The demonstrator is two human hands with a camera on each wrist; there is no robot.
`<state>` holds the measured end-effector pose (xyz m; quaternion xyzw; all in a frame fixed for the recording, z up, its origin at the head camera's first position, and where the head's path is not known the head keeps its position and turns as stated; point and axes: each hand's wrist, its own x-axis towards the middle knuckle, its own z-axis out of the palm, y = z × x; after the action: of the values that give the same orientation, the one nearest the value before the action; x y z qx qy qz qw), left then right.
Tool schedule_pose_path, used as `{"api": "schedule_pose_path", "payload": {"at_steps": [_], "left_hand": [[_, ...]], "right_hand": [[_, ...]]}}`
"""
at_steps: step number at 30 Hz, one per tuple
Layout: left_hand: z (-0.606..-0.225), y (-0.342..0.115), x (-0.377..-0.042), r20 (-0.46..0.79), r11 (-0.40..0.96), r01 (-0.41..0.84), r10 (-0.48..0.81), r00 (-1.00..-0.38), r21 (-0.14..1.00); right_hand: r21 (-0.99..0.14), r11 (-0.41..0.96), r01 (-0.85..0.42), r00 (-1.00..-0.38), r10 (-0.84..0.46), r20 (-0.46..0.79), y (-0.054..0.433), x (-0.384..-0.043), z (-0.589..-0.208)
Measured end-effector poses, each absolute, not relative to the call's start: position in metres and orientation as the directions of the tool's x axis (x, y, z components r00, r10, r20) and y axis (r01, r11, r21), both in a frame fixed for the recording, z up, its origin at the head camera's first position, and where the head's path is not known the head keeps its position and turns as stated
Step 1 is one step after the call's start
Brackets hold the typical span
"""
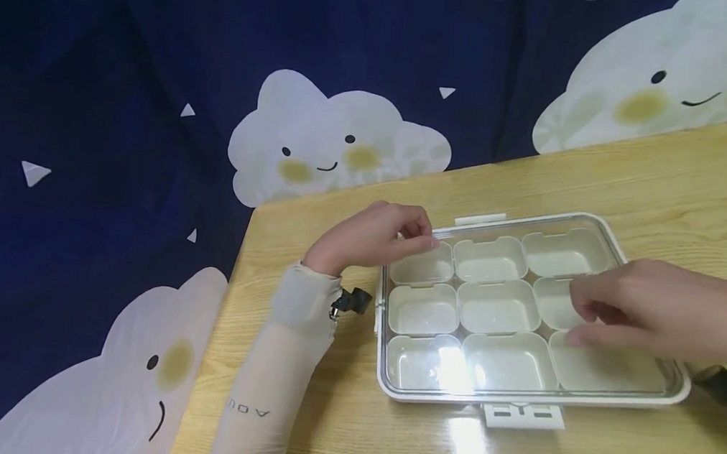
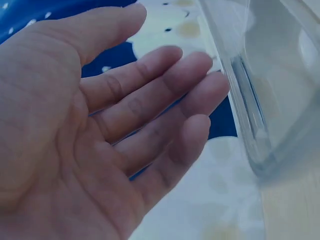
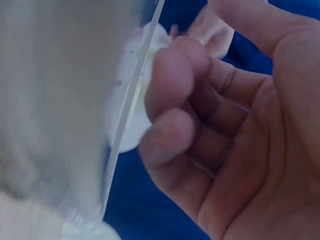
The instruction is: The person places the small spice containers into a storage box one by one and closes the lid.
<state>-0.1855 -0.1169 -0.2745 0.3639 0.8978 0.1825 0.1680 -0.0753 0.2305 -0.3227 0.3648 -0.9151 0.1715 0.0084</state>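
A white-rimmed storage box point(image 1: 582, 401) with a clear lid lies on the wooden table, and several cream bins point(image 1: 499, 307) show through the lid in three rows. My left hand point(image 1: 376, 235) hovers at the box's back left corner, its thumb tip overlapping the rim in the head view. In the left wrist view the fingers point(image 2: 150, 95) are loosely bent and grasp nothing, with the clear box edge beside them. Over the right side of the lid is my right hand point(image 1: 648, 309). Its fingers point(image 3: 170, 140) curl loosely around nothing, close to the clear lid in the right wrist view.
A white latch point(image 1: 524, 415) sticks out flat at the box's front, and another latch point(image 1: 481, 219) at the back. The wooden table point(image 1: 415, 448) ends on the left and behind. Beyond it hangs a dark blue curtain point(image 1: 127, 33) with smiling clouds. Light glares on the lid's front left.
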Motion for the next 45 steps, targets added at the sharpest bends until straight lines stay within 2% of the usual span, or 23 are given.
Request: {"api": "schedule_pose_path", "payload": {"at_steps": [12, 18, 26, 31, 36, 45], "left_hand": [[-0.270, -0.070, -0.199, -0.281, 0.647, 0.712, 0.762, -0.584, 0.274], [-0.272, -0.062, -0.199, -0.302, 0.650, 0.719, 0.756, -0.581, 0.247], [-0.271, -0.056, -0.201, -0.321, 0.665, 0.709, 0.741, -0.589, 0.235], [-0.271, -0.053, -0.202, -0.325, 0.660, 0.714, 0.745, -0.583, 0.232], [-0.269, -0.050, -0.203, -0.333, 0.680, 0.697, 0.727, -0.601, 0.225], [-0.268, -0.040, -0.198, -0.368, 0.741, 0.640, 0.663, -0.651, 0.204]], "right_hand": [[-0.360, 0.519, -0.775, -0.589, -0.799, 0.118, 0.199, -0.057, -0.322], [-0.383, 0.504, -0.774, -0.546, -0.838, 0.002, 0.184, -0.056, -0.322], [-0.380, 0.527, -0.760, -0.536, -0.839, -0.092, 0.169, -0.050, -0.321], [-0.327, 0.546, -0.771, -0.544, -0.832, -0.106, 0.166, -0.048, -0.324], [-0.276, 0.548, -0.790, -0.547, -0.833, -0.087, 0.164, -0.048, -0.325], [-0.261, 0.575, -0.775, -0.568, -0.816, -0.109, 0.160, -0.047, -0.326]]}}
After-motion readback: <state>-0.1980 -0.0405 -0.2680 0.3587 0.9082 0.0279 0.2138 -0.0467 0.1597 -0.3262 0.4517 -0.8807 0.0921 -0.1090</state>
